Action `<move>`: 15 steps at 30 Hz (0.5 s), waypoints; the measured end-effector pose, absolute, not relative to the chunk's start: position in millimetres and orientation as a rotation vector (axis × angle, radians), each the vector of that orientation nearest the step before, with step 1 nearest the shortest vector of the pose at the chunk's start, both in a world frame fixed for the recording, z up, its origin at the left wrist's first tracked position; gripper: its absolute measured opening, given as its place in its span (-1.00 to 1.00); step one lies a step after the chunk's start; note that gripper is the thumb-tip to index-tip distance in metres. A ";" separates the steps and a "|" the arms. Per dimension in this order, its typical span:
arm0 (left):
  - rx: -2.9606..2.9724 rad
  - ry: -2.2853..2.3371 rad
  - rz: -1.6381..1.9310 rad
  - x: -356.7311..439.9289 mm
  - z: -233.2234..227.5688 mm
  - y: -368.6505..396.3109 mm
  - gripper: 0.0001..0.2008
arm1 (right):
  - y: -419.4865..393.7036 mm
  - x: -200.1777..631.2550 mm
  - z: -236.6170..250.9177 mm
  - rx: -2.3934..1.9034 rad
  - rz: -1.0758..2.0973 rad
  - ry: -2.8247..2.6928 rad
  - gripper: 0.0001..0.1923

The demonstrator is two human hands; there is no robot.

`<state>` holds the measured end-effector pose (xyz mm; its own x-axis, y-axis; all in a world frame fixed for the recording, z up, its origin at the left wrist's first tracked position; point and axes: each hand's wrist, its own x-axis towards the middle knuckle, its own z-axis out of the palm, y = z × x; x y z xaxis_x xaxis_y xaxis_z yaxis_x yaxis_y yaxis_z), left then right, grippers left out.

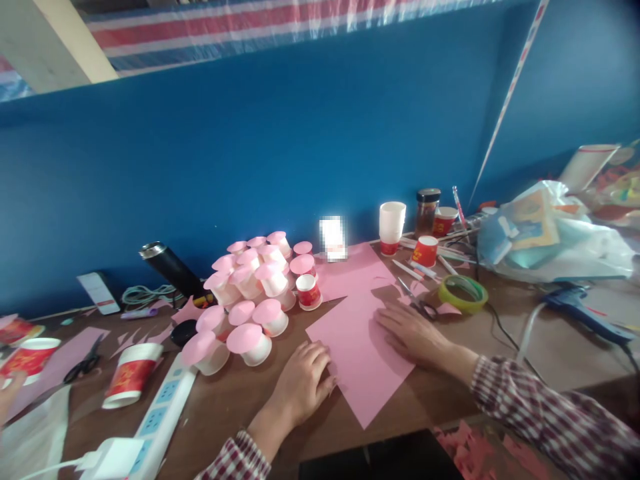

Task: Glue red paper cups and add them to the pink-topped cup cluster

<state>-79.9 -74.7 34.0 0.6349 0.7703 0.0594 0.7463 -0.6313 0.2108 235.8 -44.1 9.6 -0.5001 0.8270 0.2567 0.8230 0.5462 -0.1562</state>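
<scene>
A sheet of pink paper (pixel 367 373) lies flat on the table, turned with one corner toward me. My left hand (pixel 303 377) rests at its left edge, fingers loosely bent and thumb apart, holding nothing. Across the sheet's right side my right hand (pixel 413 331) lies flat with its fingers stretched out. Another pink sheet (pixel 330 280) lies behind the first. To the left stand several white paper cups topped with pink discs (pixel 247 338). Beside them is a red and white paper cup (pixel 309 292). Just beyond my right hand are scissors (pixel 425 308).
Right of the sheet are a roll of yellow-green tape (pixel 463 294), a blue glue gun (pixel 587 312) and a plastic bag (pixel 555 233). Stacked cups (pixel 391 227) stand behind. A power strip (pixel 163 413) lies at left. Another person's hand (pixel 11 395) shows at the far left.
</scene>
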 end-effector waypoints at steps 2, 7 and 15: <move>2.696 1.287 0.236 -71.5 31.1 -76.9 -0.62 | -50.4 227.7 7.8 -1.325 0.068 -2.517 -0.53; 2.754 1.220 0.201 -52.9 18.0 -80.6 -0.44 | -46.9 227.4 14.7 -1.271 0.144 -2.562 -0.53; 2.731 1.204 0.140 -58.7 14.7 -82.2 -0.46 | -16.0 265.3 41.5 -1.510 0.019 -2.474 -0.66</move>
<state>-58.7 -82.2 14.7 0.6728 0.7395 0.0235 0.7251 -0.6653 0.1778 265.3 -16.0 41.5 -0.4358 0.8778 0.1988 0.8746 0.4651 -0.1367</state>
